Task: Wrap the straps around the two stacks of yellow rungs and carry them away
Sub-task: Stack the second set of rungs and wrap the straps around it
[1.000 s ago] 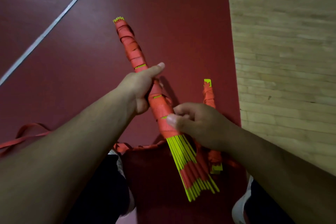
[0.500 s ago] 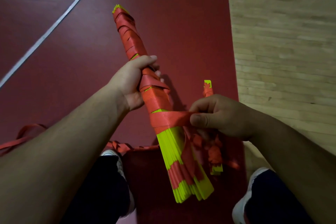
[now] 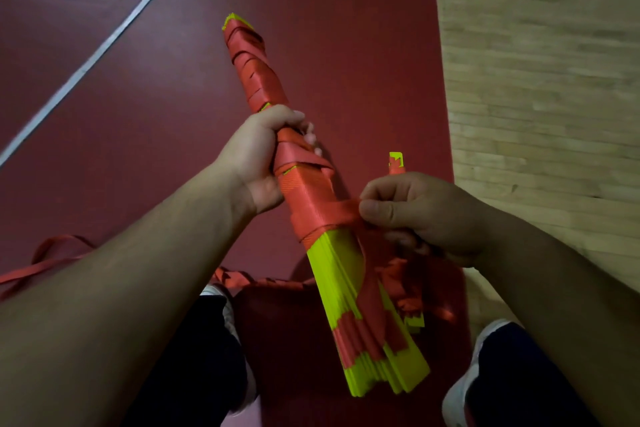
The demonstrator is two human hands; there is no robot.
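1. Red strap (image 3: 329, 215) spirals down the held stack of yellow rungs (image 3: 341, 274), raised over the floor (image 3: 346, 45); its lower end is unwrapped and fanned
2. The left grip (image 3: 256, 163) curls round the wrapped middle; the right grip (image 3: 426, 215) pinches the strap taut beside the stack
3. Risk: slack in that pinch could loosen the coils and let the fanned rungs slide out
4. A second stack (image 3: 396, 160) lies on the floor behind the right grip, mostly hidden

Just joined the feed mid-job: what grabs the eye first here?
The stack of yellow rungs at mid-frame stands out first, its upper length wound in red strap. The left hand grips it at the middle, while the right hand pinches the strap pulled across it. The tip of a second stack shows just beyond the right hand.
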